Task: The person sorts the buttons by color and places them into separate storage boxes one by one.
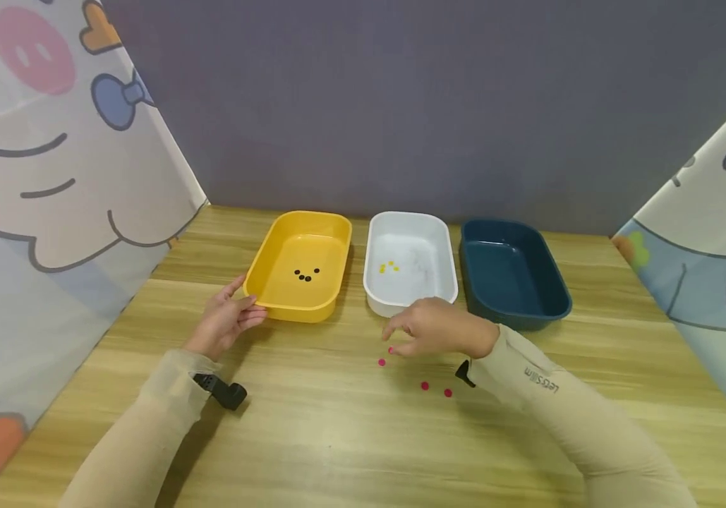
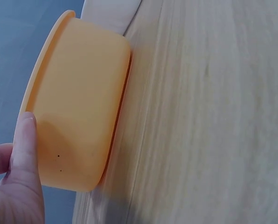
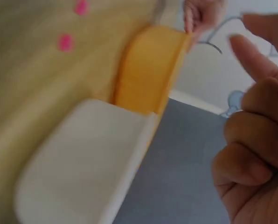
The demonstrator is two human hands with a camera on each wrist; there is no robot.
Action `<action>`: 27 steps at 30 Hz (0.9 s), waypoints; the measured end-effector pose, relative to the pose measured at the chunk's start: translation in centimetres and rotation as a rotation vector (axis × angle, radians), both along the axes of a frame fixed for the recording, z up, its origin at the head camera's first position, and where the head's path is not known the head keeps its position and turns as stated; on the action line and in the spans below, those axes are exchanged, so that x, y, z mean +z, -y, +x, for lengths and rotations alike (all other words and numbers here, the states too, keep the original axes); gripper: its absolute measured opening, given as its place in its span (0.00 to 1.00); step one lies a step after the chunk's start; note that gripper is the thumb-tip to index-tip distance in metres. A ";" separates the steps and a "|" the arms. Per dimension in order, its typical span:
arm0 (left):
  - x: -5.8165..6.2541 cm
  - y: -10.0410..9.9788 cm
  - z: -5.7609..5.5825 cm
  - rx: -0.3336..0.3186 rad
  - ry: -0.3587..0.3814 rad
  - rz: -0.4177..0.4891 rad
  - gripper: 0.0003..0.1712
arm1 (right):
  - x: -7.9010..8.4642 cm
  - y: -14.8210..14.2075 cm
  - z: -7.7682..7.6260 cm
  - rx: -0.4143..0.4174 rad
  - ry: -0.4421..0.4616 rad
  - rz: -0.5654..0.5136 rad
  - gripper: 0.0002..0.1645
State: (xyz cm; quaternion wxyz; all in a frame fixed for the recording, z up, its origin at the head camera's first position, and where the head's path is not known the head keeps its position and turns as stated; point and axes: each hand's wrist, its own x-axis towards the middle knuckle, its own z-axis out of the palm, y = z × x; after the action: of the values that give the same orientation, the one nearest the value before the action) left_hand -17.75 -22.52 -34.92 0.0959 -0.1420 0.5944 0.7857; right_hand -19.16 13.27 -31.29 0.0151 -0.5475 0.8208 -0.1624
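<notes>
At the near left corner of the yellow tray, my left hand holds the rim; its thumb lies against the outer wall in the left wrist view. Over the table in front of the white tray, my right hand hovers with thumb and index finger apart and the other fingers curled. Nothing shows between its fingertips. Several small pink discs lie on the table: one pink disc is just below the right fingertips, another lies nearer the front.
Small black discs lie in the yellow tray, and small yellow discs in the white one. To the right stands a dark blue tray with nothing visible inside. A grey wall rises behind the wooden table.
</notes>
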 end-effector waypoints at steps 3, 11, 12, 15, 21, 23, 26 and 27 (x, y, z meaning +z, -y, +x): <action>0.0 -0.3 -0.2 -0.004 0.002 0.029 0.40 | -1.2 -0.7 0.9 -0.017 0.016 0.119 0.09; -0.1 -0.2 0.0 0.018 -0.001 0.014 0.40 | -3.0 -2.9 1.4 -0.127 0.121 0.253 0.10; -0.1 -0.2 0.0 0.018 0.002 0.018 0.40 | -3.0 -3.4 1.4 -0.145 0.141 0.265 0.10; -0.2 -0.2 0.0 0.019 0.012 0.038 0.40 | -3.0 -5.0 1.6 -0.187 0.218 0.285 0.12; -0.2 -0.3 0.2 0.027 0.009 0.083 0.40 | -3.4 -7.4 2.1 -0.220 0.306 0.282 0.13; -0.2 -0.4 0.2 0.028 0.000 0.106 0.40 | -3.7 -7.7 2.3 -0.214 0.300 0.268 0.14; -0.2 -0.5 0.2 0.027 -0.011 0.126 0.41 | -4.2 -8.0 2.3 -0.194 0.269 0.240 0.14; -0.1 -0.5 0.1 0.027 -0.013 0.129 0.40 | -4.4 -8.1 2.3 -0.185 0.256 0.231 0.14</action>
State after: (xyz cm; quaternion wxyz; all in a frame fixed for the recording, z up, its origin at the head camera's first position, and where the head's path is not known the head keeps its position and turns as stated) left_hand -17.64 -22.03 -35.05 0.0905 -0.1383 0.5410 0.8246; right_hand -16.83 21.36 -35.69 0.1671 -0.4392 0.8721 -0.1363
